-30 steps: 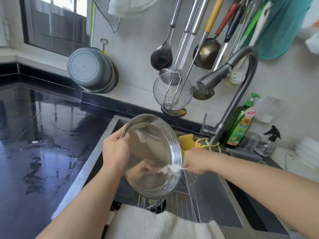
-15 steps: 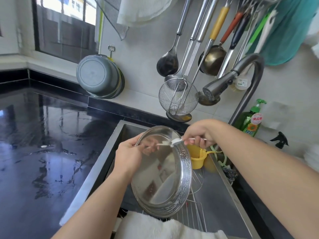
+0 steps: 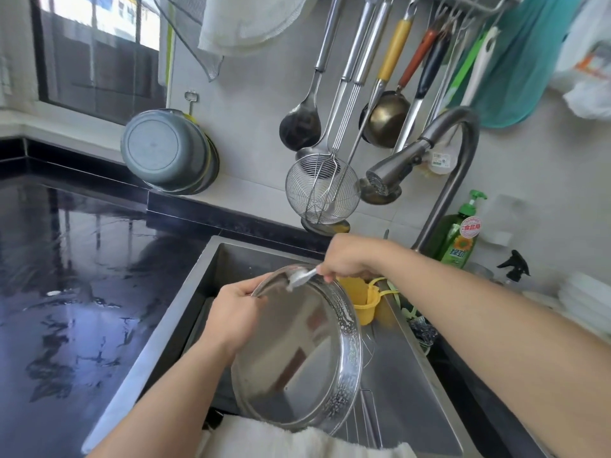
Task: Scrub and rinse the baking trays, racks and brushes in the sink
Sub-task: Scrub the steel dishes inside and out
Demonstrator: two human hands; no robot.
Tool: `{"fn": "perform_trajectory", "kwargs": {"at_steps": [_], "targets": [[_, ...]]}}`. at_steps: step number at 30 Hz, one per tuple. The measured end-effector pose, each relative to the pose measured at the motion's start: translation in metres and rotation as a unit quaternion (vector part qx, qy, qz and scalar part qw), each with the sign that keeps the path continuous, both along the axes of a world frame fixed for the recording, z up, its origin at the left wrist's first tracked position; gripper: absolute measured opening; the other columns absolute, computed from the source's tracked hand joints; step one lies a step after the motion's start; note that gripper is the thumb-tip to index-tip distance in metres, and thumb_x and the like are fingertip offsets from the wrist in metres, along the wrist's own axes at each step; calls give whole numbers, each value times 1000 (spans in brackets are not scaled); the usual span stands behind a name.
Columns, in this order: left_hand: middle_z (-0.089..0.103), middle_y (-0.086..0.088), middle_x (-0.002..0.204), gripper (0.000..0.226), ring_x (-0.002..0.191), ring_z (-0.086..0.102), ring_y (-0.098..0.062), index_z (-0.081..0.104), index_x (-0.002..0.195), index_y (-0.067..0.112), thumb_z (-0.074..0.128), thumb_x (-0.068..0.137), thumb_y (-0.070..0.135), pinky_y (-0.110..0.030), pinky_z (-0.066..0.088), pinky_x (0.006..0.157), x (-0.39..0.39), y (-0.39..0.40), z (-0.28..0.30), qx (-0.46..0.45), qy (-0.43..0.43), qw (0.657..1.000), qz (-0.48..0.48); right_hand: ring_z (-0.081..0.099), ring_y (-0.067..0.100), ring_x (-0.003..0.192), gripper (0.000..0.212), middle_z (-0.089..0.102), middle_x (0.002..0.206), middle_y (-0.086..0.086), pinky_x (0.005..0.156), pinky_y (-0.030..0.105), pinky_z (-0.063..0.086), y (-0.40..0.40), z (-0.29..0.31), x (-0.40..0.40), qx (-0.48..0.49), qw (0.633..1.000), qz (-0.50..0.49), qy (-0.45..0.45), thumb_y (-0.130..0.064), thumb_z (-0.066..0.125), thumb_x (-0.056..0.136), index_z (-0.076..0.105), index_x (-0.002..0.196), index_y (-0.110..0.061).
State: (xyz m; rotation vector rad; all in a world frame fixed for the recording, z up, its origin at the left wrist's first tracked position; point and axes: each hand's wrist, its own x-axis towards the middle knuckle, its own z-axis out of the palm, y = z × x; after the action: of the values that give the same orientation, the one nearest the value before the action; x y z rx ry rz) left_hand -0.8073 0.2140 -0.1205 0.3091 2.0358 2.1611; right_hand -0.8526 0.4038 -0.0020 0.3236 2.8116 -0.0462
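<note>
A round, shiny steel baking tray is held tilted over the sink, its inside facing me. My left hand grips its upper left rim. My right hand holds a small white brush, whose head presses on the tray's top rim. Soap suds cling along the tray's right side wall. A wire rack lies in the sink beneath the tray, mostly hidden by it.
A yellow cup sits at the sink's back right. The faucet arches above, spout off. Ladles and a wire skimmer hang on the wall. A green soap bottle stands right. White towel lies on the front edge; wet black counter lies left.
My right hand and the brush moved from the tray's lower right edge up to its top rim. The tray has turned a little in my left hand, and the view has shifted.
</note>
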Motion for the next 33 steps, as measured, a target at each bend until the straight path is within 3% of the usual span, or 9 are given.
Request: {"fn": "perform_trajectory", "kwargs": {"at_steps": [5, 8, 13, 17, 20, 22, 25, 28, 33], "targets": [[76, 13, 73, 42, 54, 63, 7, 81, 86, 30, 62, 86, -7, -7, 46, 55, 8, -1, 12, 31, 15, 999, -29, 36, 17, 50, 22, 45, 67, 5, 49, 25, 36, 16, 0, 11, 79, 989, -96, -81, -9, 44, 104, 65, 100, -6], [79, 16, 93, 53, 93, 73, -6, 83, 101, 39, 56, 89, -5, -24, 58, 82, -2, 2, -1, -11, 10, 999, -29, 36, 16, 45, 21, 47, 63, 4, 37, 21, 33, -8, 6, 8, 62, 997, -34, -28, -11, 48, 103, 67, 95, -8], [80, 13, 98, 33, 93, 75, -5, 83, 102, 39, 74, 88, 10, -23, 58, 79, 3, 0, 1, 33, -3, 999, -17, 30, 16, 43, 24, 41, 58, 3, 42, 22, 28, -6, 10, 4, 45, 998, -36, -28, -13, 49, 101, 68, 88, -6], [80, 2, 85, 43, 71, 72, -4, 86, 79, 31, 68, 82, -8, -17, 53, 67, 7, -2, 7, 61, -4, 998, -16, 32, 14, 42, 25, 39, 57, 2, 41, 18, 31, 13, 10, 14, 66, 989, -109, -71, -9, 45, 102, 64, 87, -5], [80, 8, 102, 38, 104, 73, -9, 84, 102, 33, 69, 89, 1, -30, 55, 96, 0, 3, -2, 33, -9, 999, -20, 54, 19, 64, 23, 59, 73, 3, 56, 26, 41, -13, 4, 11, 84, 996, 7, 26, -12, 50, 102, 72, 105, -5], [80, 10, 107, 40, 113, 71, -13, 82, 112, 32, 66, 92, 1, -36, 53, 104, -3, 1, -4, 32, -14, 999, -2, 51, 16, 64, 24, 61, 81, 3, 56, 24, 40, -28, 2, 8, 45, 995, 50, 72, -15, 51, 102, 71, 110, -6], [81, -1, 99, 36, 97, 77, -16, 83, 108, 21, 68, 89, -6, -27, 61, 83, -5, -2, -5, 60, -31, 998, -7, 47, 16, 62, 25, 63, 90, 7, 60, 23, 44, -18, 1, 15, 35, 999, -16, 38, -13, 49, 103, 72, 111, -7], [81, 2, 93, 58, 85, 76, -5, 83, 98, 23, 48, 85, -20, -14, 54, 65, -6, 0, -7, 52, -34, 998, -4, 34, 14, 48, 21, 47, 63, 2, 44, 22, 35, 26, 8, 16, 30, 991, -112, -70, -12, 50, 100, 70, 96, -4], [81, 6, 98, 61, 90, 72, -8, 83, 103, 32, 48, 85, -14, -24, 53, 79, -11, 3, -13, 34, -48, 998, 9, 20, 10, 45, 26, 39, 56, -2, 37, 21, 29, 53, 25, 15, -30, 974, -189, -120, -20, 51, 101, 70, 90, -7]]}}
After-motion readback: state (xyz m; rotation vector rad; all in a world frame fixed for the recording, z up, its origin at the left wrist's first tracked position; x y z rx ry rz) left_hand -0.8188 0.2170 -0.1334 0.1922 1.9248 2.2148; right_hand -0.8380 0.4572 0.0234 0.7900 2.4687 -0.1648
